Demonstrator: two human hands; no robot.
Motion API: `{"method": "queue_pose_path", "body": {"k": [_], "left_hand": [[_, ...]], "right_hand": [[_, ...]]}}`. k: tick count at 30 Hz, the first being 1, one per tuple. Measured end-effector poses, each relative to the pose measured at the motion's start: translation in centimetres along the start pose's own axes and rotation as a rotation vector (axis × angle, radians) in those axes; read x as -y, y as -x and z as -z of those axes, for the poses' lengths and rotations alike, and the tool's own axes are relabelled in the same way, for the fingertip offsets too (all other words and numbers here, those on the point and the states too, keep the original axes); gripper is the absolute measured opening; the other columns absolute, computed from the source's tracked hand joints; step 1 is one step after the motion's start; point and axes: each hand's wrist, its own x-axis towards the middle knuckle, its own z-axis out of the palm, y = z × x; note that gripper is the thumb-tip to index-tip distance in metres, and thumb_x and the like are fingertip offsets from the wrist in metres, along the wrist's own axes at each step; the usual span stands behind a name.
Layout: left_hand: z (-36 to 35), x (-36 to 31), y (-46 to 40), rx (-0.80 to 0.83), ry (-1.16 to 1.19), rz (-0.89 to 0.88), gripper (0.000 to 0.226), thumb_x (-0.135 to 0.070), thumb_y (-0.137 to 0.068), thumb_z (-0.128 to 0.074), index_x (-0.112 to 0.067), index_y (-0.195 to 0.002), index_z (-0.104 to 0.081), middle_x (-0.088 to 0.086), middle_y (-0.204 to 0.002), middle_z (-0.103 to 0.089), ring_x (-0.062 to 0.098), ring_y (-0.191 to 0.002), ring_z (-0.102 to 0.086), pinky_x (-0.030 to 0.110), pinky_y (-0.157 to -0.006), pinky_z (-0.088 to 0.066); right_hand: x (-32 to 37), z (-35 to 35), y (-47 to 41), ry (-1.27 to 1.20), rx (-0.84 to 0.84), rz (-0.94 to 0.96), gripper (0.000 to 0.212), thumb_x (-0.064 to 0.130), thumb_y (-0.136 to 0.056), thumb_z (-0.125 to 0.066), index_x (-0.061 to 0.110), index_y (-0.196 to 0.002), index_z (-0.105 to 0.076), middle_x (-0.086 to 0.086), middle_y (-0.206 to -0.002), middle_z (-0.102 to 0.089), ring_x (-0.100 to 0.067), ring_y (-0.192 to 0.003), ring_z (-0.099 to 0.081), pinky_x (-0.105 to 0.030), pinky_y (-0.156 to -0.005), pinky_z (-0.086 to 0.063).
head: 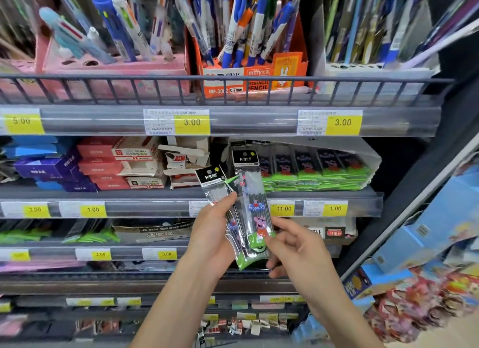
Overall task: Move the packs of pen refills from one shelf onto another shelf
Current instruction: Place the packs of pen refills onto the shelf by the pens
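Both hands hold packs of pen refills upright in front of the shelf edge, long axes near vertical and fanned slightly apart. The left hand pinches the left-leaning pack with its thumb; the right hand has fingers curled loosely at the taller pack's lower end. The stacked packs in the clear tray lie just above and to the right, nearer the right hand.
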Motion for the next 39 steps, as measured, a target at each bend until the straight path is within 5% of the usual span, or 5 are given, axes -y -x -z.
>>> {"method": "queue_pose_path", "body": {"k": [13, 18, 23, 28, 39], "left_hand": [[-0.2, 0.4, -0.1, 0.022, -0.249, -0.090, 0.022, -0.020, -0.100, -0.070, -0.004, -0.111, -0.079, 0.014, -0.096, -0.080, 0.021, -0.077, -0.073, 0.037, -0.077, -0.056], [-0.3, 0.3, -0.7, 0.001, -0.222, -0.182, 0.013, -0.006, -0.092, -0.076, -0.001, -0.104, -0.078, 0.014, -0.089, -0.079, 0.022, -0.080, -0.074, 0.038, -0.078, -0.061], [0.2, -0.6, -2.0, -0.067, -0.258, -0.277, 0.009, 0.001, -0.091, -0.076, 0.001, -0.100, -0.076, 0.020, -0.089, -0.078, 0.019, -0.075, -0.073, 0.029, -0.075, -0.064], [-0.1, -1.8, -2.8, -0.047, -0.323, -0.210, 0.011, -0.005, -0.099, -0.069, 0.002, -0.106, -0.074, 0.018, -0.088, -0.081, 0.017, -0.070, -0.076, 0.024, -0.064, -0.062], [1.6, -3.7, -1.2, -0.092, -0.360, -0.026, 0.038, -0.013, -0.096, -0.074, -0.004, -0.128, -0.054, 0.019, -0.094, -0.069, 0.027, -0.060, -0.075, 0.028, -0.051, -0.060]], "right_hand": [[2.9, -0.3, -4.2, -0.223, -0.238, -0.010, 0.037, 0.006, -0.095, -0.068, 0.014, -0.131, -0.063, 0.002, -0.068, -0.073, -0.012, -0.061, -0.067, -0.045, -0.078, -0.063], [3.5, -1.7, -6.8, -0.284, -0.320, -0.023, 0.040, 0.012, -0.093, -0.073, 0.005, -0.131, -0.062, 0.004, -0.060, -0.072, -0.010, -0.054, -0.065, -0.026, -0.063, -0.058], [1.6, -1.6, -6.1, 0.463, -0.495, 0.274, 0.048, 0.042, -0.092, -0.071, 0.024, -0.135, -0.062, 0.008, -0.088, -0.071, -0.011, -0.082, -0.067, -0.039, -0.079, -0.056], [1.3, -0.2, -7.5, 1.079, -0.271, 0.902, 0.038, 0.015, -0.091, -0.071, 0.013, -0.129, -0.069, -0.008, -0.134, -0.064, -0.032, -0.129, -0.052, -0.046, -0.105, -0.047], [2.7, 0.0, -10.7, 1.184, -0.208, 1.040, 0.032, 0.003, -0.081, -0.081, 0.014, -0.112, -0.079, -0.005, -0.108, -0.078, -0.028, -0.091, -0.075, -0.050, -0.092, -0.056]]}}
